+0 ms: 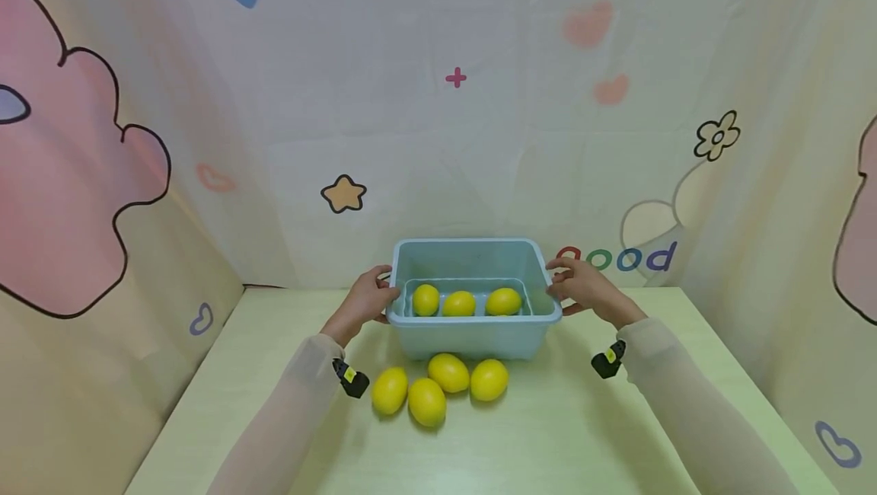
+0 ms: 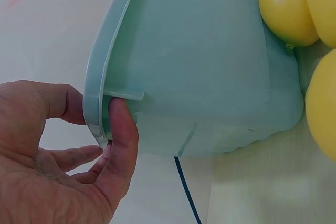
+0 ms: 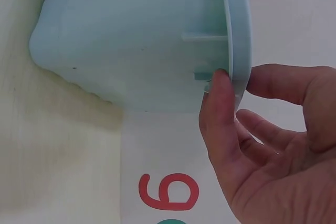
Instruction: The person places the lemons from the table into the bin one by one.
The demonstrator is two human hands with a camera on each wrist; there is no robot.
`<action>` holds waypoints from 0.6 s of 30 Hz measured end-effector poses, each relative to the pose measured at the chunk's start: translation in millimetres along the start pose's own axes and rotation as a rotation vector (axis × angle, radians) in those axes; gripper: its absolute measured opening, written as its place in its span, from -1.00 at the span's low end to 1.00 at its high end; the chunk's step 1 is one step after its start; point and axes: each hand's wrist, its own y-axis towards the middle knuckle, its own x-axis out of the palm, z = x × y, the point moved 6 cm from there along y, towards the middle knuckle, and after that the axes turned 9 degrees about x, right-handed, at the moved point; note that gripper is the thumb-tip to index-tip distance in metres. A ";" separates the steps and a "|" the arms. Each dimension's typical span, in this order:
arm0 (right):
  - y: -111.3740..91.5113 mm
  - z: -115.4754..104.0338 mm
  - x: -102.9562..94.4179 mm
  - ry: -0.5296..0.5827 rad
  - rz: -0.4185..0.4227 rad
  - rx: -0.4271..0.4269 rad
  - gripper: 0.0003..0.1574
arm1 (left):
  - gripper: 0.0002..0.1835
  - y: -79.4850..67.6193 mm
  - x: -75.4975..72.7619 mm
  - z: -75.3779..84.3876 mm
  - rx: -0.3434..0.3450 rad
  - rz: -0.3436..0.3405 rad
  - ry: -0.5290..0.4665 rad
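The pale blue tub [image 1: 473, 339], smooth and rectangular with a lipped rim [image 1: 473, 320], sits on the table [image 1: 548, 434] behind four lemons [image 1: 427, 402]. Only the head view shows me lemons inside [image 1: 459, 304]; the wrist views add ribs [image 2: 126, 94] under the rim. Its mouth faces up, long axis left to right. I see the left hand [image 1: 363, 303] and right hand [image 1: 588, 289] pinching opposite ends.

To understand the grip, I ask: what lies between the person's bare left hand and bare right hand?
In the head view, a light-blue rectangular plastic bin lies between the left hand and the right hand, with three yellow oval lemons visible inside.
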 end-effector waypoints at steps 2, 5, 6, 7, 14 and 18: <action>1.0 0.2 0.3 0.015 -0.008 -0.004 -0.26 | -0.33 0.4 -1.0 0.7 0.005 0.003 0.002; 2.4 0.5 0.7 0.021 -0.016 -0.012 -0.27 | -0.34 1.4 -1.4 0.9 0.006 0.001 0.003; 2.9 0.7 1.0 0.022 -0.016 -0.011 -0.27 | -0.34 1.8 -1.3 0.6 0.004 0.001 0.002; 3.2 1.0 1.1 0.021 -0.014 -0.007 -0.28 | -0.34 1.9 -1.2 0.2 0.000 0.001 0.001; 3.5 2.0 4.6 0.048 -0.012 0.012 -0.20 | -0.35 0.0 -1.1 -2.6 -0.004 0.009 0.005; 3.0 4.0 4.9 0.061 -0.019 0.013 -0.20 | -0.35 -1.9 -2.9 -2.1 -0.007 0.012 0.020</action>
